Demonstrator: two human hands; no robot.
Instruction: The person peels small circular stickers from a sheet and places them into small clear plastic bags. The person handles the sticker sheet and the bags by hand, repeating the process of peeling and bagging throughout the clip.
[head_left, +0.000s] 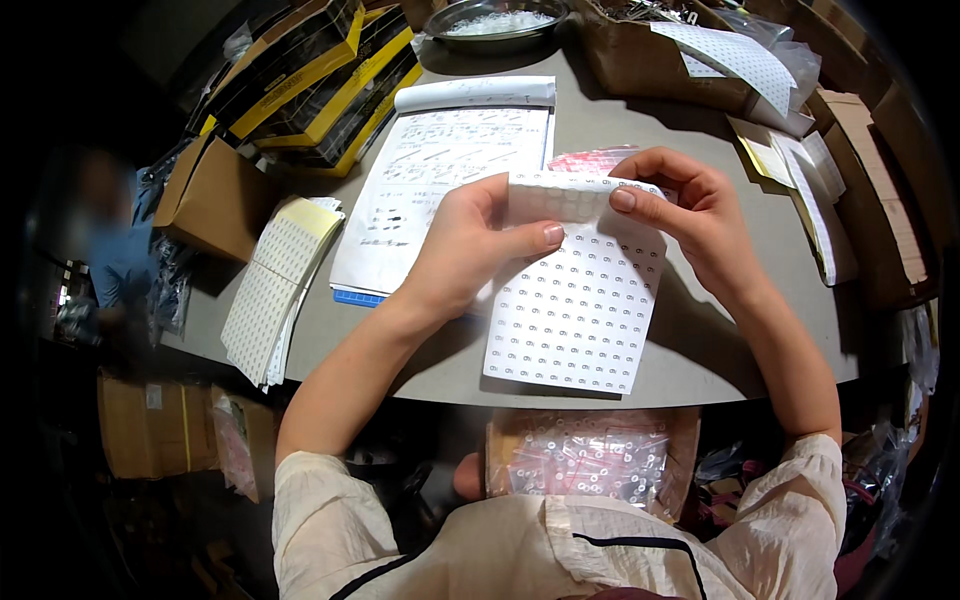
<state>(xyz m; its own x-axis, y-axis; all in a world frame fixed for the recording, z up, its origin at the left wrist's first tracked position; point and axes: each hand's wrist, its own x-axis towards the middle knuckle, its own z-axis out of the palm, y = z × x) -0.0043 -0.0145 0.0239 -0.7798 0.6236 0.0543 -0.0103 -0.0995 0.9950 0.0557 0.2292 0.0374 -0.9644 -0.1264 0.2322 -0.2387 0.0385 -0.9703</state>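
Note:
A white sheet of labels (573,315), printed all over with rows of a small repeated black mark, hangs from both my hands above the near part of the table. Its top edge is folded over toward me, showing a pale strip with round outlines. My left hand (465,245) grips the upper left side, thumb lying across the front. At the upper right corner, my right hand (690,205) pinches the folded edge between thumb and bent fingers. Partly hidden behind the sheet is a small pile of red-and-white plastic bags (592,160).
A clipboard of written pages (440,175) lies left of the sheet, beside stacked label sheets (275,280). Black-and-yellow boxes (330,90), a metal bowl (495,25) and a carton (640,60) stand farther back. Below the table edge, a box holds bagged white rings (590,460).

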